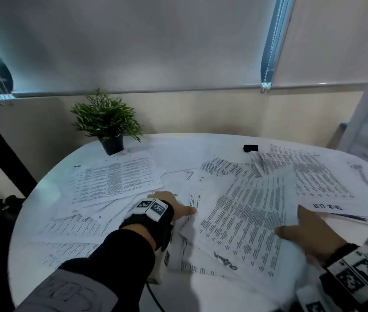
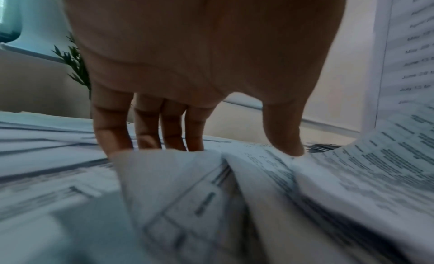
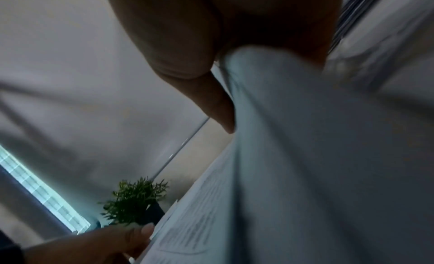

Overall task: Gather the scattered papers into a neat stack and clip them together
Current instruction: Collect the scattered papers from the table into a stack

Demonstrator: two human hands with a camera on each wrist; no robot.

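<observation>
Printed papers lie scattered over a round white table (image 1: 43,194). A loose bundle of papers (image 1: 241,217) is lifted at the front between both hands. My left hand (image 1: 178,203) holds its left edge, thumb (image 2: 281,130) on top. Its straight fingers (image 2: 145,127) dip behind a raised fold, tips hidden. My right hand (image 1: 295,226) grips the bundle's right edge, and the sheets (image 3: 305,156) are squeezed under its thumb (image 3: 211,101). More sheets (image 1: 115,179) lie flat at the left and others (image 1: 313,174) at the right. A black binder clip (image 1: 250,147) sits at the table's far side, away from both hands.
A small potted plant (image 1: 108,124) stands at the table's back left edge, on the corner of a sheet. A wall with lowered blinds (image 1: 156,52) runs close behind the table. A dark cable (image 1: 153,293) hangs at the front edge near my left sleeve.
</observation>
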